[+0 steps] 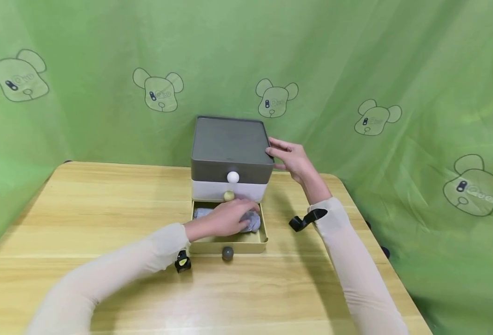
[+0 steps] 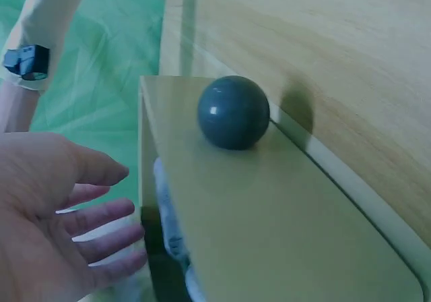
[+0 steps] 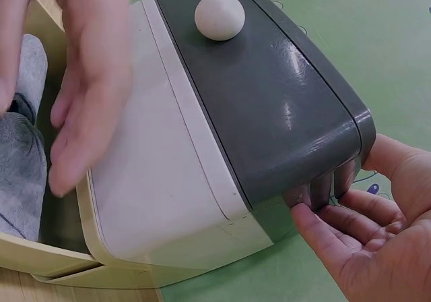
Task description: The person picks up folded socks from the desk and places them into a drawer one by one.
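A small chest of drawers (image 1: 231,139) with a dark grey top tier, a white middle tier and a beige bottom tier stands on the table. Its beige bottom drawer (image 1: 250,248) is pulled out, and grey-blue soft cloth pieces (image 1: 253,223) lie inside. Over the drawer, my left hand (image 1: 229,217) hovers above the cloth with relaxed, spread fingers; nothing shows in its grasp in the left wrist view. My right hand (image 1: 293,159) rests against the right side of the dark tier, its fingers fairly straight along the side in the right wrist view.
A dark round knob (image 2: 234,112) sticks out from the drawer front. Above it are a yellowish knob (image 1: 229,196) and a white knob (image 3: 219,17). The chest stands on a wooden table (image 1: 125,209), with a green curtain (image 1: 229,56) behind and beside it.
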Motion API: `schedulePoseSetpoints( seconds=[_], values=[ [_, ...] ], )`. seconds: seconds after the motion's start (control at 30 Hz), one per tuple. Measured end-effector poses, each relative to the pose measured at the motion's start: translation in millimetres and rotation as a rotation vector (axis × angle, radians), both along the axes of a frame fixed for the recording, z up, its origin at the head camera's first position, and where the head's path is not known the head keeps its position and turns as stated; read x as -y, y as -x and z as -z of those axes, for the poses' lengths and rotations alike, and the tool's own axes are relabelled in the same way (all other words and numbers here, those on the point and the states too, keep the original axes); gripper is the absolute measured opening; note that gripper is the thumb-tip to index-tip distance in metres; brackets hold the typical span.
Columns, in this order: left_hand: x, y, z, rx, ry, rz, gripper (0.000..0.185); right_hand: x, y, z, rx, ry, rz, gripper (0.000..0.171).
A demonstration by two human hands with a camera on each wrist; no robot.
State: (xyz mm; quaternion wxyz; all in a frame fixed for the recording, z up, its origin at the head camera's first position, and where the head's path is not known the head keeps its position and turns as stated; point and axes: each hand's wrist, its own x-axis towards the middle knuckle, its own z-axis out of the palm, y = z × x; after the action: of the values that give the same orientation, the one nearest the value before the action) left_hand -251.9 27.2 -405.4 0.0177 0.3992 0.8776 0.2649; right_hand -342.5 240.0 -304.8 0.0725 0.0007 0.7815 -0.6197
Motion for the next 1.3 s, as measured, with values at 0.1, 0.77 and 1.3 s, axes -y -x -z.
schedulePoseSetpoints(
  seconds=[0.1,0.77,1.3],
  values=[
    [8,-2.7,-6.3,0.029,-0.053,-0.001,0.039,0,-0.3,0.4,0.001,0.006,0.003,0.056],
    [76,-37.7,-7.5,0.947,-0.402,-0.014,0.032,0,-1.1,1.4,0.013,0.015,0.001,0.056],
    [90,-62.2,13.0,1.145,-0.182,-0.01,0.038,1,1.7,-1.7,0.015,0.024,-0.005,0.057]
  ],
)
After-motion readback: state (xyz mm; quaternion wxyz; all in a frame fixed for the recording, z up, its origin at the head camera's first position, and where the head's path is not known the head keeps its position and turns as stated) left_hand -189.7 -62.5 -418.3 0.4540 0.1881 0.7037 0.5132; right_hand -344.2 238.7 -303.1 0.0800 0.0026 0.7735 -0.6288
